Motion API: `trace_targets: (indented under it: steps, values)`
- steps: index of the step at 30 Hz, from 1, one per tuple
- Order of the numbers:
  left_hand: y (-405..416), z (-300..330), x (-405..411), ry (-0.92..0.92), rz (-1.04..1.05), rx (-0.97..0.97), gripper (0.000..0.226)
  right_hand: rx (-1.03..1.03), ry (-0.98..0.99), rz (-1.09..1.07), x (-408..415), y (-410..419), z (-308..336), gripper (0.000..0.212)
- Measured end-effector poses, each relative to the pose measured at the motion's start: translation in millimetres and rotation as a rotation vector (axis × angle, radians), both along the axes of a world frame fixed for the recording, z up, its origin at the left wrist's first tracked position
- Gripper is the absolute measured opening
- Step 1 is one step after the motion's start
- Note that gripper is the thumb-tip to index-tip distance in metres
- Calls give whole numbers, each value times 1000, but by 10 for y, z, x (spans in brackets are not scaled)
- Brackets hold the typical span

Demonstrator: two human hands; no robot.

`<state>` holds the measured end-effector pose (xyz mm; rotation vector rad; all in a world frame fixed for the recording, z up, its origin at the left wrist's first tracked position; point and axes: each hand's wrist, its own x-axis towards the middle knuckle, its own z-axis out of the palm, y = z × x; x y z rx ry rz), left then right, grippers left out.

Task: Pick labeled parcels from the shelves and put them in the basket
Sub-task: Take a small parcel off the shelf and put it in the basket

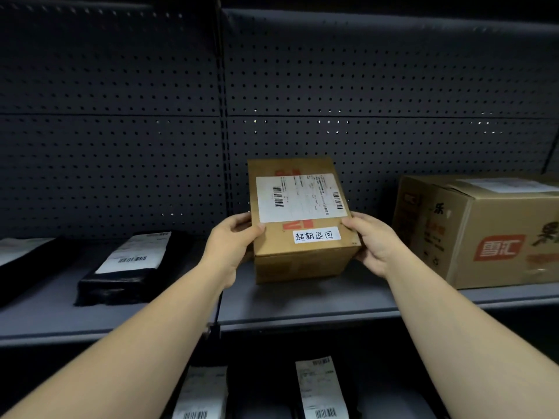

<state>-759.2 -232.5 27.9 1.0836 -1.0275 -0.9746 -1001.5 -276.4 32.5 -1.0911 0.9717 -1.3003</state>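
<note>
A dark grey metal shelf [302, 300] with a perforated back panel [121, 146] is seen from a head-worn camera looking forward and down. At the far left edge, part of a black parcel bag with a white label [18, 255] is cut off by the frame. Just beside it, a black plastic-wrapped parcel [121, 276] lies flat on the shelf, a white barcode label on its top. Toward the middle, two bare forearms are stretched forward from the bottom corners. The left hand [228, 246] is curled round the left side of a small brown cardboard box [302, 252], its thumb laid on the top face. The box is held near the middle of the shelf, with its top tilted toward the camera; whether its underside touches the shelf cannot be told. A large white shipping label [298, 198] with barcodes is stuck on its top, and below that a small white sticker [317, 235] bears handwritten Chinese characters. The right hand [375, 243] grasps the right side of the box, thumb on the top face, fingers wrapped under the near right corner. Further right, apart from the held box, a larger brown carton [484, 237] with red and dark printing stands on the shelf. On the lower shelf below, two dark parcels with long white labels [320, 388] are dimly seen.
</note>
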Motion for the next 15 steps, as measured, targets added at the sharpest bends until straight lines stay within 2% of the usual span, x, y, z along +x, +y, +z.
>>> trace_targets:
  steps: [6, 15]
  values:
    - [122, -140, 7, -82, -25, -101, 33, -114, -15, -31, -48, 140, -178, 24]
    - [192, -271, 23, -112, -28, -181, 35, -166, -50, -84, -34, 214, -332, 22]
